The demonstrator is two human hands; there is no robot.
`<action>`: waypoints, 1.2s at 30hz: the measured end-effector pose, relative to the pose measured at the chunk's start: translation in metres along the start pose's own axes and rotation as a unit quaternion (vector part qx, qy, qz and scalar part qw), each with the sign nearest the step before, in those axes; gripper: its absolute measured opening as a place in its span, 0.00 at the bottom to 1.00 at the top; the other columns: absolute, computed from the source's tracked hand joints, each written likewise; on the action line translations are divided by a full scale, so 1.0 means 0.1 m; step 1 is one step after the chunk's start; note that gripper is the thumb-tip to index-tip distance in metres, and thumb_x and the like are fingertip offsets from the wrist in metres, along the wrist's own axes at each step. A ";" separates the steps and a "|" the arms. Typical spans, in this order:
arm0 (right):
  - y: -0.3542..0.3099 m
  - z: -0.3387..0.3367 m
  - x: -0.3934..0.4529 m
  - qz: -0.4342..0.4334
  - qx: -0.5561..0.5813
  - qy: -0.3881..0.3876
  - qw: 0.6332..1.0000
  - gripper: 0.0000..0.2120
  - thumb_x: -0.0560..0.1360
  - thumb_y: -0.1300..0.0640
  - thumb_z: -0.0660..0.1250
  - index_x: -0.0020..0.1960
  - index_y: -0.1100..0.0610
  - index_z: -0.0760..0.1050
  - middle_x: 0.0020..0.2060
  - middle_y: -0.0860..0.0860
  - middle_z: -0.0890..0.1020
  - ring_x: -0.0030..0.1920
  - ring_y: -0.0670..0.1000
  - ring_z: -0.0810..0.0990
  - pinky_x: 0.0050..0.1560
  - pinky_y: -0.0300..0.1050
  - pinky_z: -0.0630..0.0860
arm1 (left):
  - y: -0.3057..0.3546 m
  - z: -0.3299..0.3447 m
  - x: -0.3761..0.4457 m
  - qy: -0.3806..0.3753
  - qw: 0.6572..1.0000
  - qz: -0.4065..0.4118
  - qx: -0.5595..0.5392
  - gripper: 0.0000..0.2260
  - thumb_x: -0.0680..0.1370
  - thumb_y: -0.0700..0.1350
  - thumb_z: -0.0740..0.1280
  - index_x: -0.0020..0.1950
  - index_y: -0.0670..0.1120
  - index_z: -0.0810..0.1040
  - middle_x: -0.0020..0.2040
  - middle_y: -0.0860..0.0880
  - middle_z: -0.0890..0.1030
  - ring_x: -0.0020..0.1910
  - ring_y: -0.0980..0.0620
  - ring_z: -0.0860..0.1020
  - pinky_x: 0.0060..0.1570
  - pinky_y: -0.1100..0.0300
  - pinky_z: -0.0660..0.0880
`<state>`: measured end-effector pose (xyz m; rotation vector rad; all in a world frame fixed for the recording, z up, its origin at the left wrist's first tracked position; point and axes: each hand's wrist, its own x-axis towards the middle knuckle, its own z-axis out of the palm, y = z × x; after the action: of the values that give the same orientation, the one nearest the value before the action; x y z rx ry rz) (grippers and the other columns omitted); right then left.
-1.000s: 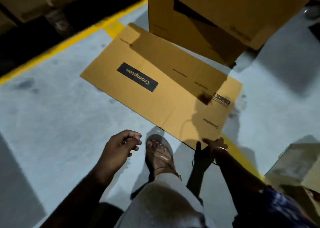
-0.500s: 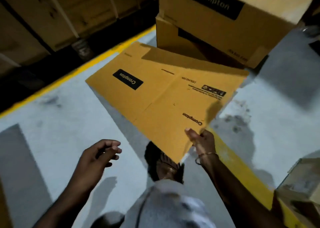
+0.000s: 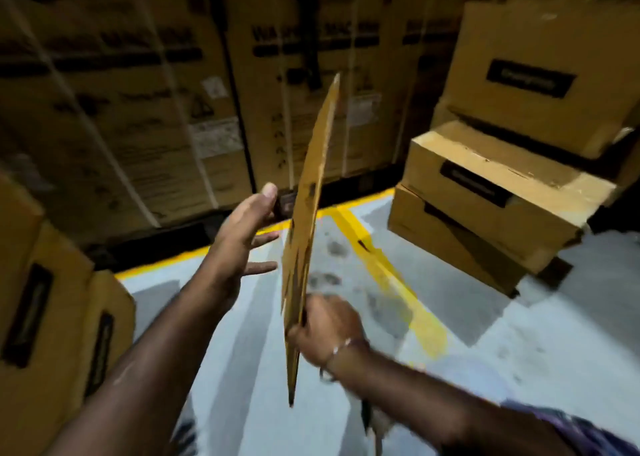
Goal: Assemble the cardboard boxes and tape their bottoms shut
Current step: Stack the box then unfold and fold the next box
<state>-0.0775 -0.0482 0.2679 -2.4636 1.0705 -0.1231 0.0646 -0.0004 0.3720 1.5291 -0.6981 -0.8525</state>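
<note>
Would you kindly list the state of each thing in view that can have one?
flattened box: still folded flat, held upright, edge-on to the camera
right hand: grips the box's lower edge
left hand: open, fingers spread beside the box
stacked boxes: assembled, piled on the floor at right

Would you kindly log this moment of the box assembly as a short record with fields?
setting: warehouse floor with yellow lines
item in hand: flattened cardboard box, held upright, edge-on to the camera
right hand: grips the flattened box near its lower edge
left hand: open, fingers spread, close beside the box; contact unclear
nearby: stacked assembled boxes at right; large strapped cartons behind
task state: box not yet opened out; no tape in view
</note>
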 end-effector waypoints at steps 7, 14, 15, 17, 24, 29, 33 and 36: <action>-0.39 0.91 -0.56 -0.039 -0.046 -0.232 0.971 0.15 0.77 0.51 0.68 0.60 0.56 0.74 0.57 0.59 0.80 0.59 0.64 0.80 0.56 0.54 0.75 | -0.48 -0.52 -0.48 0.169 0.963 -0.048 0.205 0.06 0.82 0.53 0.69 0.54 0.53 0.77 0.46 0.52 0.82 0.46 0.46 0.82 0.49 0.48 0.82; 0.15 0.25 0.28 -0.005 0.301 -0.133 0.944 0.13 0.79 0.55 0.72 0.62 0.56 0.82 0.42 0.51 0.85 0.44 0.48 0.84 0.46 0.48 0.80 | -1.57 -0.57 -1.24 0.117 0.944 -0.129 0.279 0.19 0.78 0.63 0.66 0.62 0.54 0.77 0.56 0.53 0.80 0.57 0.49 0.80 0.63 0.53 0.76; 0.15 0.13 0.37 0.020 0.396 -0.070 0.915 0.11 0.78 0.51 0.73 0.60 0.53 0.82 0.47 0.52 0.86 0.48 0.49 0.85 0.48 0.51 0.82 | -1.70 -0.52 -1.28 0.108 0.943 -0.122 0.289 0.22 0.77 0.63 0.66 0.67 0.54 0.76 0.60 0.52 0.80 0.60 0.48 0.80 0.66 0.53 0.75; 0.06 -0.05 0.49 0.061 0.541 -0.065 0.836 0.14 0.77 0.41 0.71 0.58 0.49 0.82 0.55 0.51 0.85 0.57 0.52 0.84 0.51 0.54 0.84 | -1.80 -0.36 -1.33 0.094 0.938 -0.076 0.326 0.18 0.81 0.52 0.68 0.71 0.55 0.73 0.61 0.56 0.76 0.63 0.51 0.78 0.68 0.66 0.69; 0.00 0.00 0.53 0.113 0.603 -0.074 0.786 0.15 0.78 0.48 0.72 0.61 0.56 0.81 0.47 0.47 0.83 0.47 0.49 0.82 0.48 0.53 0.82 | -2.03 0.02 -1.37 0.052 0.916 0.088 0.388 0.28 0.79 0.42 0.68 0.79 0.52 0.69 0.69 0.60 0.73 0.68 0.58 0.70 0.62 0.85 0.57; 0.05 0.16 0.54 0.101 0.617 -0.099 0.774 0.19 0.77 0.50 0.74 0.66 0.55 0.79 0.51 0.46 0.82 0.50 0.46 0.80 0.46 0.50 0.84 | -2.29 -0.05 -1.37 0.015 0.950 0.018 0.311 0.25 0.79 0.55 0.72 0.76 0.58 0.72 0.67 0.63 0.78 0.63 0.72 0.74 0.64 0.71 0.72; 0.12 0.23 0.57 0.101 0.627 -0.098 0.766 0.16 0.77 0.51 0.75 0.62 0.55 0.80 0.51 0.48 0.83 0.52 0.48 0.81 0.54 0.61 0.83 | -2.31 -0.10 -1.38 0.008 0.964 0.002 0.265 0.24 0.79 0.56 0.72 0.74 0.56 0.74 0.65 0.62 0.80 0.65 0.62 0.78 0.65 0.53 0.78; 0.15 0.26 0.55 0.099 0.650 -0.097 0.747 0.09 0.80 0.56 0.71 0.59 0.58 0.80 0.49 0.53 0.79 0.51 0.53 0.78 0.42 0.52 0.85 | -2.23 -0.16 -1.37 0.004 0.970 0.016 0.242 0.26 0.80 0.53 0.73 0.77 0.58 0.70 0.68 0.64 0.78 0.68 0.62 0.76 0.67 0.54 0.76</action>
<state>-0.0429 -0.0868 0.2334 -1.0483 0.7056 -0.3811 -0.0063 0.1496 0.1691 1.9457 -0.9719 -0.6784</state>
